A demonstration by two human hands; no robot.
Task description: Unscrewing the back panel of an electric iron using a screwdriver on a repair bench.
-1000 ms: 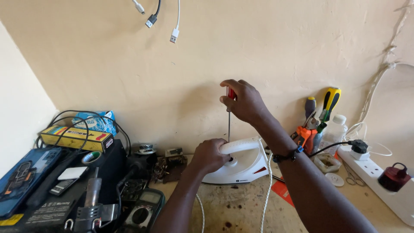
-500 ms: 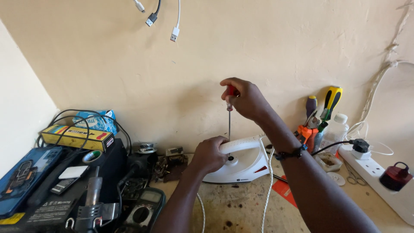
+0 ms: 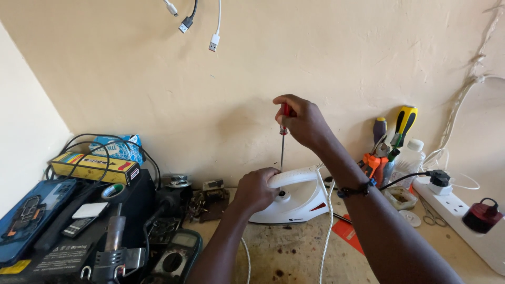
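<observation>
A white clothes iron (image 3: 300, 202) lies on the workbench against the wall. My left hand (image 3: 256, 189) grips the front of its white handle. My right hand (image 3: 303, 122) is closed around the red handle of a long thin screwdriver (image 3: 282, 143), held upright. The screwdriver's shaft runs straight down to the iron's body just right of my left hand. The iron's white cord (image 3: 326, 236) hangs down toward the bench's front edge.
Black cases, a yellow box (image 3: 93, 167), a blue tissue pack and a multimeter (image 3: 176, 256) crowd the left. Right of the iron stand screwdrivers (image 3: 404, 126), pliers, a plastic bottle (image 3: 407, 160) and a white power strip (image 3: 468, 223). Cable plugs (image 3: 214, 41) dangle from above.
My right hand has shifted slightly on the screwdriver's handle, a small turn. My left hand and the iron stay where they were.
</observation>
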